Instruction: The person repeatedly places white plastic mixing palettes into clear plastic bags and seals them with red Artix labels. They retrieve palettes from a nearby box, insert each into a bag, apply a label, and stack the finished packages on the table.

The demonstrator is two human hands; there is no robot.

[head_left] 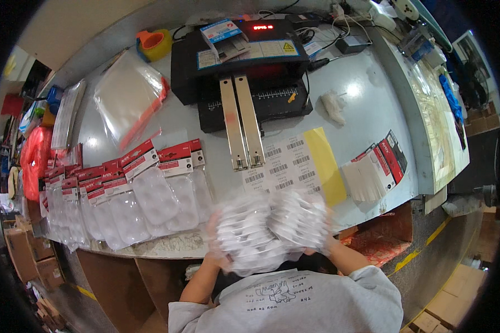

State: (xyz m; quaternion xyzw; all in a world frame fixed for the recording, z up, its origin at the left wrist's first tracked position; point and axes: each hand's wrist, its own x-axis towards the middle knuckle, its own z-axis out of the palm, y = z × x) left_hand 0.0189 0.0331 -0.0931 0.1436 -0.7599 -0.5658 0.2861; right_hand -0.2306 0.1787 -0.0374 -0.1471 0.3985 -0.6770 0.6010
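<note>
Two thick stacks of white moulded plastic trays (pixel 241 230) are held side by side over the front edge of the table, blurred by motion. My left hand (pixel 219 260) grips the left stack from its outer side. The right stack (pixel 299 222) is gripped from its outer side by my right hand (pixel 329 236). Most of the fingers are hidden by the trays or smeared. Just beyond the stacks lies a sheet of barcode labels (pixel 283 166) with a yellow strip along its right side. Clear bags (pixel 155 200) with red header cards, each holding a similar white tray, overlap in a row at the left.
A black machine (pixel 239 61) with a lit red display stands at the back, two metal rails (pixel 241 122) jutting forward. Clear empty bags (pixel 129 94) and a tape dispenser (pixel 154 44) are back left. Header cards (pixel 380 169) lie at right, near a raised side ledge (pixel 428 122).
</note>
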